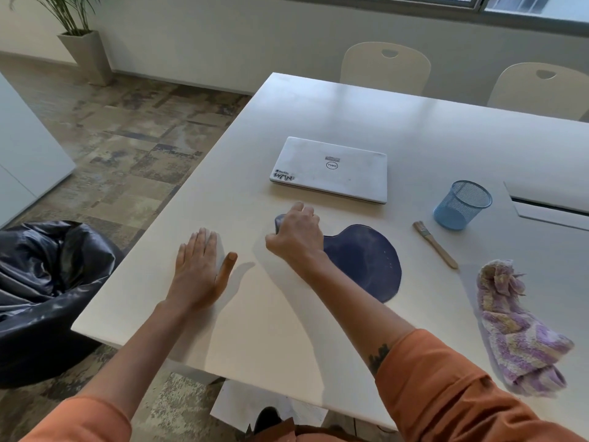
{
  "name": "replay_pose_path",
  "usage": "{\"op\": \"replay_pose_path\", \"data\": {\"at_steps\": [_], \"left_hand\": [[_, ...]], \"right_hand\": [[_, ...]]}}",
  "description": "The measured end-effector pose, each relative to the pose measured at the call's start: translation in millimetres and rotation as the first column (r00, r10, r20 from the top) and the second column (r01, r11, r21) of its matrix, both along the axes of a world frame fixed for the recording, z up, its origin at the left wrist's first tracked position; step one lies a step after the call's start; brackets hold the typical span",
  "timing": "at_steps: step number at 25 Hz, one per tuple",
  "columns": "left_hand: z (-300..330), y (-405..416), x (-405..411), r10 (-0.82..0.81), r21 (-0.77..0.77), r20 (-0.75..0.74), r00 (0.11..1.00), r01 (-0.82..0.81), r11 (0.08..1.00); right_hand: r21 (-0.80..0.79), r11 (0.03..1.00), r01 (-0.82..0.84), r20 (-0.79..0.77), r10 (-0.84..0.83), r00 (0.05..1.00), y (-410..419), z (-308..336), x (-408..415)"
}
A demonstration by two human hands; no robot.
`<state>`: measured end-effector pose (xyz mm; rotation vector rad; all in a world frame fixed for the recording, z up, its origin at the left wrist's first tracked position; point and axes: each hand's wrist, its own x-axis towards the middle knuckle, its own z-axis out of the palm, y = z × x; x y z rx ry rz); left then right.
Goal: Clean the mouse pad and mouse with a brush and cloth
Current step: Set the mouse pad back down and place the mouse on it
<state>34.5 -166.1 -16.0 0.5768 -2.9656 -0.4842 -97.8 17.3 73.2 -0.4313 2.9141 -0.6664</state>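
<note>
Now right hand (294,232) curling over and gripping the narrow end of the blue mouse pad (366,261) lying on the table (318,106), left hand (199,266) resting flat and open beside it, brush (435,244) and cloth (516,327) lying to the right

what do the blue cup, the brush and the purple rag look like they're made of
Round blue pen cup: looks like painted wire mesh, see-through lattice walls. Small flat paintbrush: handle seems bare pale wood, matte, with a metal band and light bristles. Crumpled purple-and-cream cloth: fluffy looped pile, probably terry or microfibre.
</note>
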Motion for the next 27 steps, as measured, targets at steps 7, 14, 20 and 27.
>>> {"op": "replay_pose_path", "data": {"at_steps": [7,14,20,27], "left_hand": [[5,47,-35,-0.120,-0.002,0.005,0.993,0.120,0.993],[3,91,-61,-0.203,0.007,-0.014,0.979,0.203,0.979],[1,109,-67,-0.235,0.019,0.008,0.972,0.235,0.972],[-1,114,-67,-0.250,-0.005,0.025,0.968,0.250,0.968]], "right_hand": [[-0.003,0.991,0.132,-0.023,-0.132,0.991,86,2,-13],[0.009,0.978,0.209,0.018,-0.209,0.978,130,-12,-9],[0.035,0.978,0.206,0.032,-0.207,0.978,138,-21,-6],[0.089,0.973,0.215,-0.003,-0.216,0.976,136,-25,-6]]}}
